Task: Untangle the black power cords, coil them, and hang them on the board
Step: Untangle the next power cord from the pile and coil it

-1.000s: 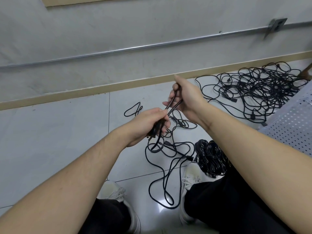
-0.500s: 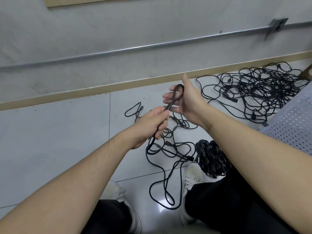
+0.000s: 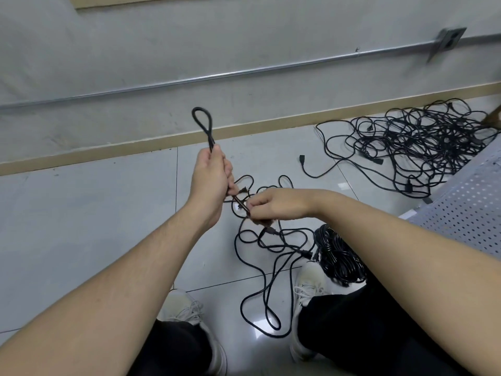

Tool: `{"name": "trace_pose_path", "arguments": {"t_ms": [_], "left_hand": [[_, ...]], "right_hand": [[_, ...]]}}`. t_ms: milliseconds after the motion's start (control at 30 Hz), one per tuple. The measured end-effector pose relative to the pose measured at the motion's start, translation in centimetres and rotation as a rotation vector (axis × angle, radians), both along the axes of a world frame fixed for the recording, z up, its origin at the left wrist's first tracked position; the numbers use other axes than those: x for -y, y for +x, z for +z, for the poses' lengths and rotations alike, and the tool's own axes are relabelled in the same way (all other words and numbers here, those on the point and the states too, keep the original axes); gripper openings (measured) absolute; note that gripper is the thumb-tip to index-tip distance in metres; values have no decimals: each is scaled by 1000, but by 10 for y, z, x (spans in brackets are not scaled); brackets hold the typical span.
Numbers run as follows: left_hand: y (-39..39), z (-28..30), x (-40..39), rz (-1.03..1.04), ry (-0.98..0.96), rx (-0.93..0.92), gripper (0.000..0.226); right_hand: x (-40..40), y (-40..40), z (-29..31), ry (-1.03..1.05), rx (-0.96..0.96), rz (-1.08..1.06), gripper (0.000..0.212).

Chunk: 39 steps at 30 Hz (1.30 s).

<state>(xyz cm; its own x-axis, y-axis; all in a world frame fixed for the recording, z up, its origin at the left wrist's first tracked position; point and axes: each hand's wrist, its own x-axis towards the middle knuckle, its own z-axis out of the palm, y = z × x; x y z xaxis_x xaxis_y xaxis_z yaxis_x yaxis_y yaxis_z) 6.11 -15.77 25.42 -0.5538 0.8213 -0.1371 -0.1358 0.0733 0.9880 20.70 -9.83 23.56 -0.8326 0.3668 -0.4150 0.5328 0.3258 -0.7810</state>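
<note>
A: L hand (image 3: pixel 210 176) fingers?
B: Clenched round a doubled black cord (image 3: pixel 206 131). Its loop sticks up above the fist, against the far wall (image 3: pixel 244 44).
A: R hand (image 3: pixel 273 203)?
B: Fingers (image 3: pixel 253 206) pinching the same cord just below the L fist, at centre. Something brownish at the fingertips, maybe a tie, can't tell.
A: Rest of the cord?
B: Drops to the floor (image 3: pixel 95 202) and sprawls in loose loops (image 3: pixel 267 280) betw. the two shoes, near side.
A: Other cords?
B: Coiled bundle (image 3: pixel 336 256) on the floor touching the R shoe (image 3: pixel 309 286), under the R forearm. Big tangled pile (image 3: pixel 423 142) far right, by the skirting. One plug end (image 3: pixel 302 159) lies off its left edge.
A: Anything else?
B: L shoe (image 3: pixel 184 308) near bottom centre. White perforated panel (image 3: pixel 466 210) at the right edge. Metal conduit (image 3: pixel 217 76) runs along the wall.
</note>
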Motion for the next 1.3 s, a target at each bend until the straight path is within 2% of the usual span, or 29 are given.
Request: {"name": "trace_pose_path", "arguments": {"t_ms": [133,267,333,400,467,533,633,700,800,933,1000,1067,1133,1233,1300], "left_hand": [[-9,-3,-4,168,-114,-175,24],[-20,-6,-7,270,-109,-276,26],[-28,-9,-8,307,-123,-247,24],[-36,-11,-7,330,-132,-219,21],[-43,-13,-6,340,-131,-242,19],[-45,-12,-6,331,-130,-291,19],[-45,-10,-5,289,-108,-410,19],[-42,-7,-4,250,-82,-377,17],[-39,-6,-4,169,-113,-282,13],[-33,-13,-6,74,-181,-337,12],[-32,-13,-6,58,-188,-383,13],[-33,-11,-6,65,-210,-466,12],[-34,-10,-6,49,-216,-527,14],[-27,-10,-3,-68,-223,-484,19],[-18,-6,1,-159,-279,-437,27]], "right_hand": [[-7,5,4,114,22,-21,26],[-19,13,6,344,142,-39,47],[-23,20,9,289,107,-87,47],[-25,28,14,213,38,-134,37],[-28,33,18,147,-52,-178,26],[-32,35,21,137,-113,-245,25],[-36,36,26,400,-31,-430,54],[-35,35,28,485,4,-567,67],[-35,36,29,168,-192,-649,58],[-41,43,30,-301,-383,-545,22],[-38,45,31,-425,-430,-489,10],[-35,44,32,-460,-439,-468,1],[-35,41,32,-413,-444,-505,1],[-37,37,34,-143,-353,-626,12],[-37,36,32,-7,-288,-718,31]]}}
